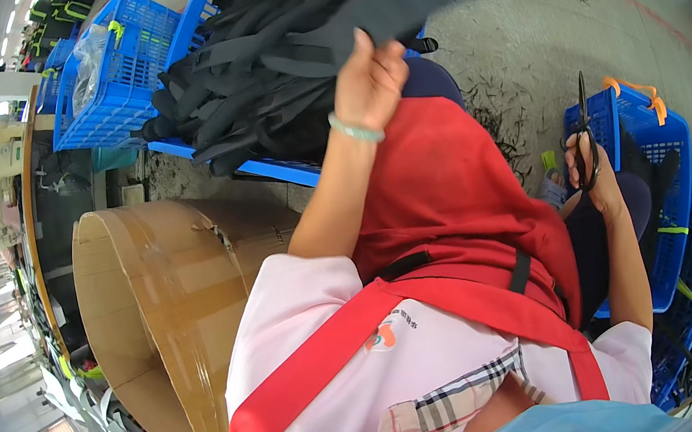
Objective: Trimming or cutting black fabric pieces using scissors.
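Note:
My left hand is closed on the edge of a black padded strap. The strap stretches up and to the right over the far pile, its far end smeared by motion. Below it, a big heap of black straps fills a blue crate. On the right, my right hand has its fingers in the handles of black scissors. The blades point upward, away from me, and touch nothing. Whether they are parted is hard to see.
A large round cardboard drum lies to my left. Blue crates with black pieces stand at my right, another blue crate at far left. Black scraps litter the floor. A red apron covers my lap.

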Action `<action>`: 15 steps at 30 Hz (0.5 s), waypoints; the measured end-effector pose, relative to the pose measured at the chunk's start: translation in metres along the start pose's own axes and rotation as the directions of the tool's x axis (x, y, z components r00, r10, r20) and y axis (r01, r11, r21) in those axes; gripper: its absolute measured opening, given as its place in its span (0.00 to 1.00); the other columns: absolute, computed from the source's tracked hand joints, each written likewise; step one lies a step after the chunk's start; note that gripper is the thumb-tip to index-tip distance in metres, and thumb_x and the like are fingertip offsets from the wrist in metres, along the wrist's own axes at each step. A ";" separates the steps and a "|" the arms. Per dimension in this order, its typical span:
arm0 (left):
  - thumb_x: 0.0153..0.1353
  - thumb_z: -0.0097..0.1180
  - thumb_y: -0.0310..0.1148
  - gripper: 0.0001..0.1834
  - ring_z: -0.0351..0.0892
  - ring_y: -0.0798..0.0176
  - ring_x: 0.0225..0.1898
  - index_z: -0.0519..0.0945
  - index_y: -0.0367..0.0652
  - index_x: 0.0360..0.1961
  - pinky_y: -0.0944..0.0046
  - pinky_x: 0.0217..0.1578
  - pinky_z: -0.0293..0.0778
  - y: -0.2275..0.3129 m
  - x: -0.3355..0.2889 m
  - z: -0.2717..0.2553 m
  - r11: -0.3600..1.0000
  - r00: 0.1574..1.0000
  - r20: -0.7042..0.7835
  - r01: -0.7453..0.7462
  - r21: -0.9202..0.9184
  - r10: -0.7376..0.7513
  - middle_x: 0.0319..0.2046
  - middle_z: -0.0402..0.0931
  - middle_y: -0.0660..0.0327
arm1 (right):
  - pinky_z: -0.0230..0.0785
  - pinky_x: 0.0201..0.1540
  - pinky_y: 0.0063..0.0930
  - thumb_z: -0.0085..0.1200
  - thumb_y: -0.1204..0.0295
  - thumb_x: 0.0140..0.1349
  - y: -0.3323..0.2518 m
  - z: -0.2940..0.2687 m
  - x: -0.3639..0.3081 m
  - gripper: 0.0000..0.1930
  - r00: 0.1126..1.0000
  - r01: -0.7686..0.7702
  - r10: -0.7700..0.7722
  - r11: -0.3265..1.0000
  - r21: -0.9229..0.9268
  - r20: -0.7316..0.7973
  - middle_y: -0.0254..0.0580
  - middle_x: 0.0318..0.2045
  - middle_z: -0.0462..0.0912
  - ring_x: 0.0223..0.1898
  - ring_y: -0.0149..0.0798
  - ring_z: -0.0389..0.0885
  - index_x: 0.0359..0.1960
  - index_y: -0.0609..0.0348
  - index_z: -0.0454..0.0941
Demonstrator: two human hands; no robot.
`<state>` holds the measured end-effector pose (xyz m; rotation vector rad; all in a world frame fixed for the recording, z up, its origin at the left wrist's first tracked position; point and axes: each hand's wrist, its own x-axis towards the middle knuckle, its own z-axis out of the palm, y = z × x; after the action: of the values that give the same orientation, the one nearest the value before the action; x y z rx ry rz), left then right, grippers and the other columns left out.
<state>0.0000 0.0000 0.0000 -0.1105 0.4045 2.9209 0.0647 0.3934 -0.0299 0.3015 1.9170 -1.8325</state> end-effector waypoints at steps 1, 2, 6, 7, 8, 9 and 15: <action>0.68 0.49 0.43 0.15 0.82 0.56 0.36 0.75 0.45 0.46 0.63 0.31 0.77 -0.018 -0.023 0.018 0.999 0.999 0.028 0.038 0.018 -0.039 0.35 0.80 0.58 | 0.65 0.25 0.22 0.44 0.48 0.67 -0.005 0.004 -0.006 0.25 0.999 0.009 -0.012 0.997 0.083 0.036 0.38 0.24 0.75 0.18 0.32 0.69 0.46 0.61 0.71; 0.68 0.49 0.40 0.13 0.83 0.57 0.35 0.75 0.43 0.46 0.64 0.31 0.77 -0.037 -0.042 0.023 0.994 0.993 0.041 0.106 0.028 -0.107 0.35 0.80 0.58 | 0.64 0.25 0.22 0.43 0.47 0.68 -0.007 0.005 -0.012 0.26 0.997 0.017 -0.030 0.986 0.163 0.075 0.37 0.24 0.76 0.18 0.31 0.69 0.45 0.62 0.71; 0.66 0.52 0.32 0.11 0.79 0.64 0.33 0.77 0.40 0.46 0.68 0.31 0.76 -0.078 -0.067 0.021 0.833 0.904 0.216 0.218 0.508 -0.369 0.35 0.79 0.56 | 0.67 0.23 0.20 0.29 0.43 0.70 -0.017 0.071 -0.036 0.32 0.942 -0.067 -0.016 0.970 0.234 0.336 0.42 0.29 0.79 0.22 0.31 0.75 0.47 0.61 0.72; 0.66 0.52 0.32 0.11 0.79 0.64 0.33 0.77 0.40 0.46 0.68 0.31 0.76 -0.080 -0.065 0.024 0.828 0.899 0.217 0.228 0.512 -0.382 0.35 0.79 0.56 | 0.68 0.23 0.19 0.28 0.43 0.70 -0.029 0.082 -0.050 0.31 0.917 -0.139 0.056 0.973 0.185 0.394 0.43 0.30 0.80 0.22 0.32 0.76 0.48 0.60 0.72; 0.65 0.53 0.29 0.10 0.80 0.64 0.32 0.77 0.39 0.45 0.68 0.31 0.76 -0.081 -0.058 0.030 0.747 0.868 0.280 0.143 0.650 -0.410 0.34 0.79 0.56 | 0.67 0.22 0.18 0.32 0.43 0.69 -0.035 0.088 -0.059 0.30 0.894 -0.201 0.091 0.957 0.211 0.439 0.44 0.31 0.80 0.22 0.32 0.76 0.47 0.58 0.72; 0.63 0.54 0.27 0.09 0.81 0.64 0.31 0.78 0.38 0.44 0.67 0.31 0.77 -0.082 -0.051 0.034 0.647 0.831 0.334 0.040 0.762 -0.445 0.32 0.79 0.56 | 0.66 0.21 0.17 0.36 0.42 0.68 -0.036 0.090 -0.065 0.29 0.864 -0.264 0.121 0.935 0.235 0.489 0.45 0.32 0.81 0.21 0.32 0.76 0.46 0.57 0.72; 0.61 0.56 0.26 0.20 0.76 0.63 0.46 0.71 0.38 0.54 0.64 0.45 0.74 -0.105 -0.038 0.047 0.814 0.837 0.268 0.306 0.493 -0.477 0.53 0.69 0.56 | 0.61 0.36 0.17 0.65 0.65 0.53 -0.043 0.070 -0.054 0.16 0.893 0.449 -0.447 0.891 -0.065 0.044 0.27 0.28 0.67 0.31 0.24 0.67 0.34 0.56 0.70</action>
<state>0.0560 0.1057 0.0212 0.3870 0.8336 2.2907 0.1039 0.3295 0.0333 -0.2145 2.1612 -2.0213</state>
